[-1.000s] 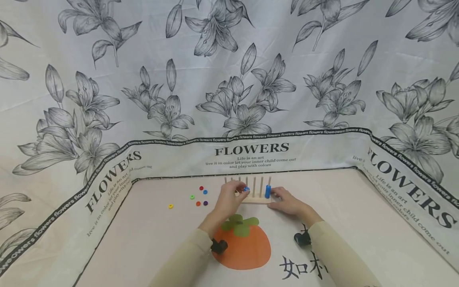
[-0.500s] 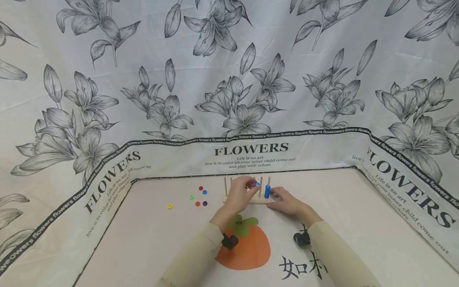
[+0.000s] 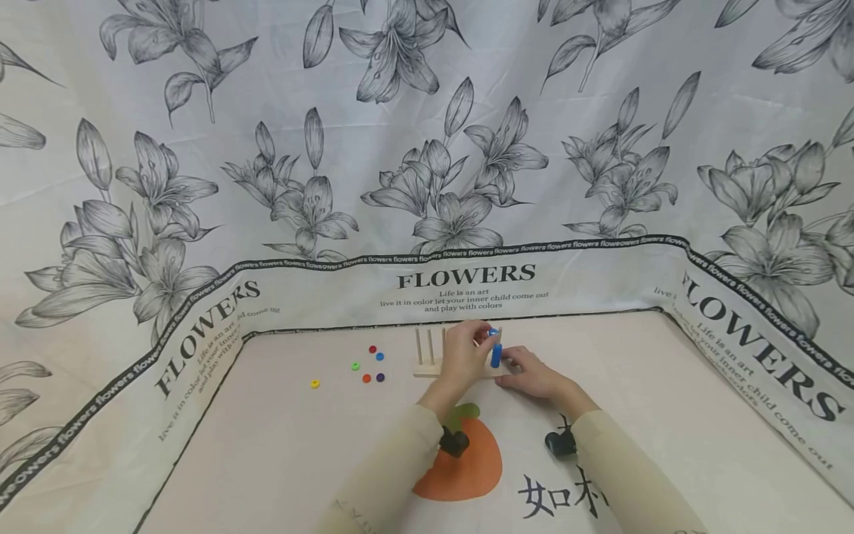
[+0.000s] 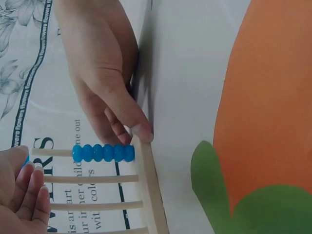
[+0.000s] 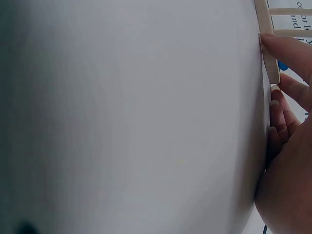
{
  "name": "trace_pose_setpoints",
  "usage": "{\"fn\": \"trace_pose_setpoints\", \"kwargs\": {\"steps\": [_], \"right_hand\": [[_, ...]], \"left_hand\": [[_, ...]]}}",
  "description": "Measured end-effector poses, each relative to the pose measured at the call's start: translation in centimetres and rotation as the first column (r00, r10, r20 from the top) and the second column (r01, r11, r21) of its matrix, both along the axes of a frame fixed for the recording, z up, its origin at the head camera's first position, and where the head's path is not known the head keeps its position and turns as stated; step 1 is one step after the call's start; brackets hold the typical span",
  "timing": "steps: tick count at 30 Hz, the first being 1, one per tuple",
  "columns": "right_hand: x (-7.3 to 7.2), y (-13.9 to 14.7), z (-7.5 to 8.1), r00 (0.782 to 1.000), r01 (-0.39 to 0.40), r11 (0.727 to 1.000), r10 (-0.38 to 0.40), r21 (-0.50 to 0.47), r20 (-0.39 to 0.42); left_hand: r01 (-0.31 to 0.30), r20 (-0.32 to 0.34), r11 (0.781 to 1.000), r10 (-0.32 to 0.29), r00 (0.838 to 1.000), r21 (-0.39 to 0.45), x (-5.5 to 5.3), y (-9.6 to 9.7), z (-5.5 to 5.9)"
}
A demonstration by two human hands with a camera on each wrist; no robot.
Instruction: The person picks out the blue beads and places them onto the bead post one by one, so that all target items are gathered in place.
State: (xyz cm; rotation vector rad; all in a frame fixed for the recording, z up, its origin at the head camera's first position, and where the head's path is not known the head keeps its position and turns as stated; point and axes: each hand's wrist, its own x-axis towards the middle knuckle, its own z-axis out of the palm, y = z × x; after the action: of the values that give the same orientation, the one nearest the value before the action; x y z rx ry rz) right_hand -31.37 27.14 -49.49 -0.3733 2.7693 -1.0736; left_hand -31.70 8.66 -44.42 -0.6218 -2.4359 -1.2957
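My left hand (image 3: 465, 354) pinches a blue bead (image 3: 493, 333) at the top of the rightmost peg of a wooden peg rack (image 3: 425, 370). In the left wrist view, the left fingertips mostly hide this bead, right at the peg's free end (image 4: 51, 152). Lower on that same peg sits a stack of several blue beads (image 4: 103, 153), down against the base. My right hand (image 3: 534, 374) grips the right end of the base, thumb on its front side; the right wrist view shows these fingers around the base end (image 5: 271, 68). The other pegs in sight are bare.
Loose beads lie left of the rack: red (image 3: 373, 349), blue (image 3: 379, 357), green (image 3: 356, 366), orange (image 3: 366, 378), purple (image 3: 380, 377) and, farther left, yellow (image 3: 315, 384). A flower-printed curtain (image 3: 460, 285) stands behind the rack. The tablecloth carries a printed orange fruit (image 3: 467, 467).
My left hand has moved right along the rack with the blue bead, from the middle pegs to the top of the rightmost peg. The right hand has stayed on the base.
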Motion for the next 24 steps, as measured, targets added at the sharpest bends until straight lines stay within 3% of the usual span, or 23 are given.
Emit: {"fn": "trace_pose_setpoints", "kwargs": {"steps": [7, 11, 19, 24], "right_hand": [[0.3, 0.3, 0.0, 0.999, -0.038, 0.999, 0.038, -0.022, -0.036], [0.5, 0.2, 0.4, 0.997, -0.052, 0.998, 0.052, -0.017, -0.052], [0.5, 0.0, 0.5, 0.998, -0.033, 0.999, 0.033, -0.006, -0.045], [0.5, 0.1, 0.5, 0.998, -0.036, 0.999, 0.036, 0.016, -0.056]], "left_hand": [[-0.033, 0.032, 0.998, 0.032, 0.999, 0.051, 0.0, 1.0, -0.1], [-0.061, 0.016, 0.997, 0.060, 0.998, 0.047, 0.0, 1.5, 0.3], [-0.096, 0.051, 0.995, 0.094, 0.994, 0.036, 0.1, 2.2, 0.5], [-0.109, 0.025, 0.994, 0.108, 0.994, 0.027, 0.1, 2.3, 0.6]]}}
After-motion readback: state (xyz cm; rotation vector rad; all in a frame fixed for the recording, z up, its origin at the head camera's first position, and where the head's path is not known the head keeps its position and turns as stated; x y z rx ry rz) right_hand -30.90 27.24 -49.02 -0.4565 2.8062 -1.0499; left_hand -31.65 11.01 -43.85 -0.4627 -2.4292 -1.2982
